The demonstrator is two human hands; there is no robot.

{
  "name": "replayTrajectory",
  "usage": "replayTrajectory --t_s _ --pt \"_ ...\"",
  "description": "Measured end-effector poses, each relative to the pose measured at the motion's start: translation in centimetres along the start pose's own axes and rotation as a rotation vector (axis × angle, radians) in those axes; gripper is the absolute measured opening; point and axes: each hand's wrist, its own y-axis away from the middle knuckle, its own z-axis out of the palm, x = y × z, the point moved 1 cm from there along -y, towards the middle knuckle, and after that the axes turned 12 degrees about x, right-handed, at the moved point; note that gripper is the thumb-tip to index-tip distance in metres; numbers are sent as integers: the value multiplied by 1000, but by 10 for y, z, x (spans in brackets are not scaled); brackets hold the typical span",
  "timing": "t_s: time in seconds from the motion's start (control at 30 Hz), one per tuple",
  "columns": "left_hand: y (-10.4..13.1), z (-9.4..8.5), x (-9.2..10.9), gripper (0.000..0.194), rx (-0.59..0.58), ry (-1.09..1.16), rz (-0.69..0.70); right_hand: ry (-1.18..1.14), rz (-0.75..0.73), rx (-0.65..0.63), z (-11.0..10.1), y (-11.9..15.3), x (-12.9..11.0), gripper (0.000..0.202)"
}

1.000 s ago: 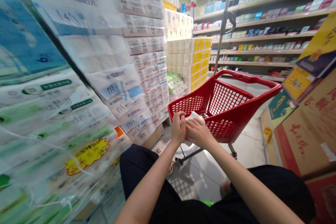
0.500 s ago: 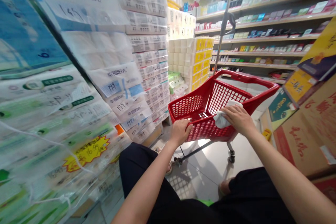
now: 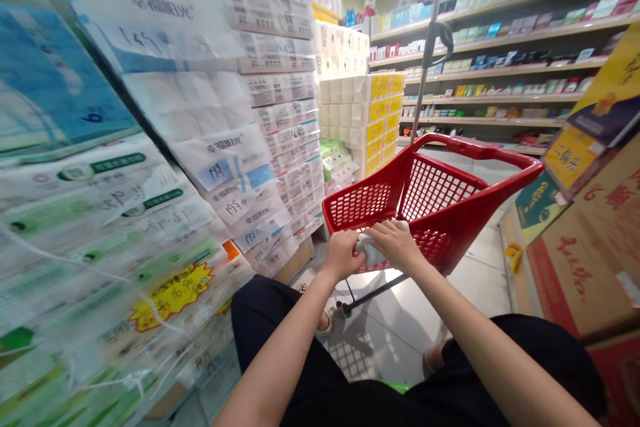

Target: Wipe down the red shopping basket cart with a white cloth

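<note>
Far left, plastic-wrapped tissue packs climb in a wall, a yellow starburst price sign stuck on their front. Next along, white-wrapped paper rolls lean in a tall stack. Into the middle, and here's the left hand, fingers curled over the near rim of the red plastic shopping cart, thumb side toward its partner. Right beside it, a crumpled white cloth, fabric or paper, I can't tell, sits over that same rim. The right hand covers it, fingers part-bent and close together, pinning it there. Behind the cart rises a metal pole, stocked shelves beyond; far right, a printed cardboard carton.
</note>
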Motion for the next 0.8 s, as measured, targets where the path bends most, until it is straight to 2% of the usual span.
replayTrajectory --t_s 0.13,0.27,0.4,0.5,0.57,0.63,0.7,0.8 --pt "2 -4 -3 10 9 41 33 -3 -26 -20 -13 9 31 28" --pt "1 -4 -8 16 15 56 31 72 29 -24 -39 31 89 31" --pt "0 -3 -12 20 0 89 31 245 151 58 -67 60 153 41" --pt "0 -2 -12 22 -7 93 24 329 214 103 -77 72 177 52" --pt "0 -1 -11 21 -4 82 17 349 237 120 -77 73 178 53" --pt "1 0 -10 21 0 70 11 352 256 137 -71 70 167 47" --pt "1 0 -9 21 1 64 3 337 272 149 -61 64 147 41" --pt "2 0 -6 22 -4 66 -9 266 275 150 -42 51 100 33"
